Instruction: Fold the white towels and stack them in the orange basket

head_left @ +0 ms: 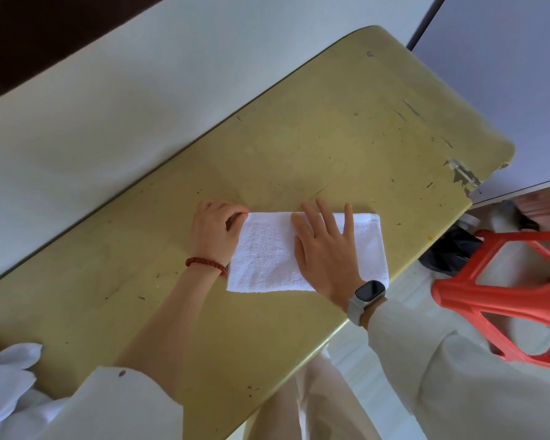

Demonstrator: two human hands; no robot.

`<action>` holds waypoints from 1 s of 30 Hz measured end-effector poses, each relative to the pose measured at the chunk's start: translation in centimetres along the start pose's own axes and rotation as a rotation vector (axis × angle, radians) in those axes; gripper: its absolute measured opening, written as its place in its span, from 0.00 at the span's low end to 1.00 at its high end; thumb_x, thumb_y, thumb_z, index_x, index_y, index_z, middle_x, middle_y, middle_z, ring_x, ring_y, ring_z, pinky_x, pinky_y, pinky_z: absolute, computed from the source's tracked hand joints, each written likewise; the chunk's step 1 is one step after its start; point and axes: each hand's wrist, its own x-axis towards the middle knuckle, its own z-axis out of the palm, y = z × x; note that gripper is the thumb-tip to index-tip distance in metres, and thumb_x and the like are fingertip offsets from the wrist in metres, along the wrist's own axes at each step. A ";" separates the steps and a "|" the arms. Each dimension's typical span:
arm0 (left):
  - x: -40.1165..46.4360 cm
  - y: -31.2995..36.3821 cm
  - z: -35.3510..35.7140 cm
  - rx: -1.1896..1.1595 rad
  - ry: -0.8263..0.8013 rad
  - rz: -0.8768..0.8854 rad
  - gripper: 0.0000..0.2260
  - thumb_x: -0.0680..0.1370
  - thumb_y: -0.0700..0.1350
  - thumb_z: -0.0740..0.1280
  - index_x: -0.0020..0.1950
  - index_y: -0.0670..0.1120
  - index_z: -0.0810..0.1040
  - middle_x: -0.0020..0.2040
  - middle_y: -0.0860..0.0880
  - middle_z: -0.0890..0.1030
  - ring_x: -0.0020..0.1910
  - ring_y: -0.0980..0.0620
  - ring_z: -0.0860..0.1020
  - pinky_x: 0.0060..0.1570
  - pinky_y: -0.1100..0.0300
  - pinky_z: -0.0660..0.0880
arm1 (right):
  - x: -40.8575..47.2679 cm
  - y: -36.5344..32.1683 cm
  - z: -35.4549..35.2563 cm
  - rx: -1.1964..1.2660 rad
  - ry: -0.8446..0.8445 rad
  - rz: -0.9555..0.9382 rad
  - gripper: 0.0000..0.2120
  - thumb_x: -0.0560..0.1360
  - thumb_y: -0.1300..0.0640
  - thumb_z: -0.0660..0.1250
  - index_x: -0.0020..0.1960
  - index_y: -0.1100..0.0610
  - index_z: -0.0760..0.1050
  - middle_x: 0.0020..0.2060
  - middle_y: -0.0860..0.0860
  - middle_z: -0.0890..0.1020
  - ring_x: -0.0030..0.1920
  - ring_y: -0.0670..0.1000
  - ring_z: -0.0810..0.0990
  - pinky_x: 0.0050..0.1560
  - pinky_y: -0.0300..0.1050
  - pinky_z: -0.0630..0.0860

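Note:
A folded white towel (264, 255) lies flat on the yellow-green table (299, 147), near its front edge. My left hand (215, 231) pinches the towel's far left corner between thumb and fingers. My right hand (324, 249) lies flat on the towel's middle with fingers spread, pressing it down. An orange plastic basket (502, 293) stands off the table to the right, only partly in view. A heap of loose white towels (4, 376) sits at the table's near left end.
The table is scratched, with chipped paint at its far right corner (464, 176). A white wall (108, 90) runs along its far edge. A dark object (451, 249) lies on the pale floor behind the basket.

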 end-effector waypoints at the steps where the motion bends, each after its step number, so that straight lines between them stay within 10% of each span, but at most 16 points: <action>1: 0.1 -0.1 0.0 0.023 0.009 -0.001 0.05 0.75 0.41 0.67 0.42 0.46 0.82 0.41 0.49 0.81 0.44 0.51 0.69 0.46 0.60 0.65 | -0.4 0.0 0.1 -0.008 -0.054 0.016 0.18 0.76 0.53 0.52 0.62 0.56 0.73 0.64 0.56 0.74 0.67 0.59 0.69 0.65 0.69 0.60; 10: -0.6 0.6 0.2 0.288 0.096 0.064 0.07 0.72 0.38 0.67 0.49 0.43 0.80 0.48 0.42 0.79 0.45 0.39 0.76 0.45 0.49 0.71 | -3.0 2.8 0.3 -0.023 -0.232 0.139 0.26 0.79 0.42 0.37 0.73 0.48 0.56 0.71 0.59 0.63 0.70 0.66 0.61 0.67 0.69 0.53; 18: -6.2 2.4 3.2 0.513 -0.167 0.261 0.22 0.79 0.51 0.51 0.71 0.44 0.63 0.71 0.42 0.66 0.71 0.42 0.61 0.69 0.43 0.56 | -2.9 2.7 -0.1 -0.030 -0.217 0.140 0.25 0.78 0.45 0.45 0.72 0.51 0.62 0.70 0.59 0.65 0.70 0.65 0.63 0.66 0.68 0.57; 27: -6.5 1.6 3.7 0.530 -0.217 0.182 0.25 0.78 0.56 0.48 0.74 0.51 0.56 0.75 0.45 0.58 0.74 0.43 0.54 0.70 0.41 0.51 | -4.5 5.2 0.0 0.150 -0.168 0.252 0.25 0.80 0.49 0.41 0.71 0.58 0.62 0.71 0.61 0.64 0.71 0.61 0.61 0.71 0.60 0.50; 30: -6.5 1.6 3.6 0.540 -0.209 0.177 0.25 0.78 0.56 0.47 0.74 0.50 0.58 0.74 0.45 0.60 0.74 0.43 0.56 0.69 0.40 0.54 | -4.9 6.0 -1.0 0.355 -0.010 0.456 0.22 0.77 0.53 0.49 0.64 0.63 0.71 0.64 0.61 0.72 0.66 0.62 0.68 0.66 0.56 0.62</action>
